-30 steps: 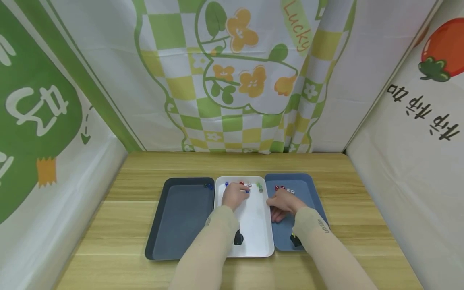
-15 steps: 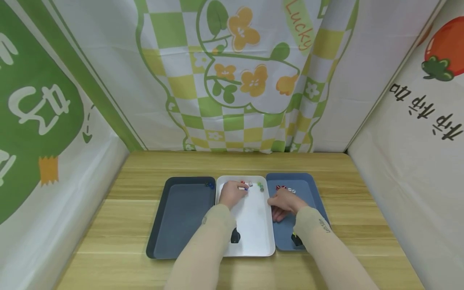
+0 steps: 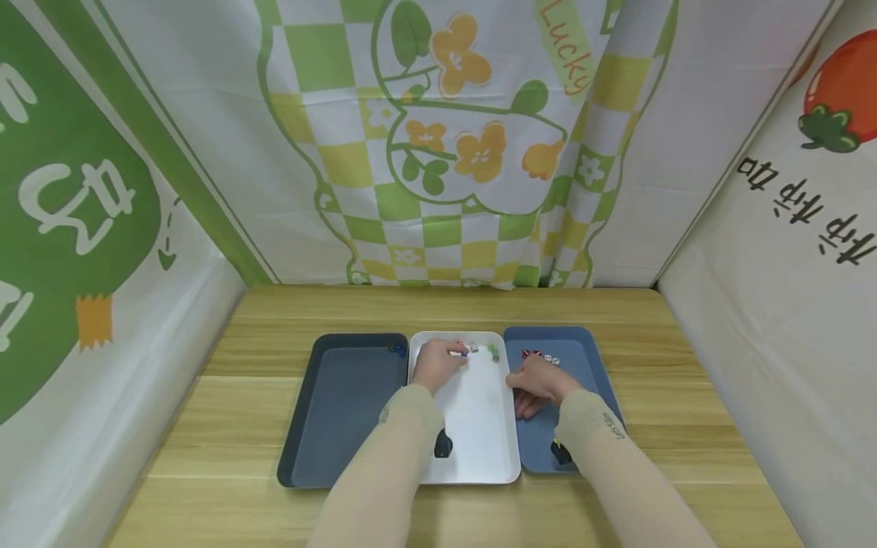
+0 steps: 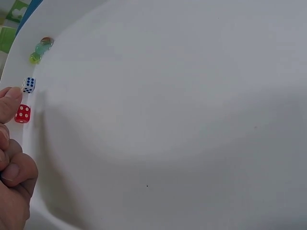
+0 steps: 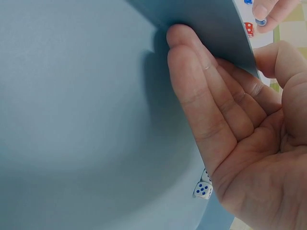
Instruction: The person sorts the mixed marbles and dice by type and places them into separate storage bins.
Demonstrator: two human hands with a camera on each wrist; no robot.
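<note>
Back curtain (image 3: 438, 164): "Lucky", orange letters on a slanted light green strip (image 3: 565, 47).
Right wall cloth (image 3: 767, 281): dark Chinese characters 如, 柿, 柿, tilted, below a printed red fruit (image 3: 846, 87).
Left wall cloth (image 3: 68, 251): dashed green arrow (image 3: 167, 236), pointing down; large white characters, not certain.
Right sleeve (image 3: 596, 434): lettering at cuff, too small to read.
White die (image 4: 29, 85), left wrist view: six blue pips.
Red die (image 4: 23, 114): four white pips.
Blue-pipped die (image 5: 203, 190), right wrist view: five pips.

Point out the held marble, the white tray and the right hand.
Held marble (image 5: 260, 22): right wrist view, exposed side.
White tray (image 3: 481, 430): head view, bare floor.
Right hand (image 5: 252, 143): right wrist view, upper palm.
</note>
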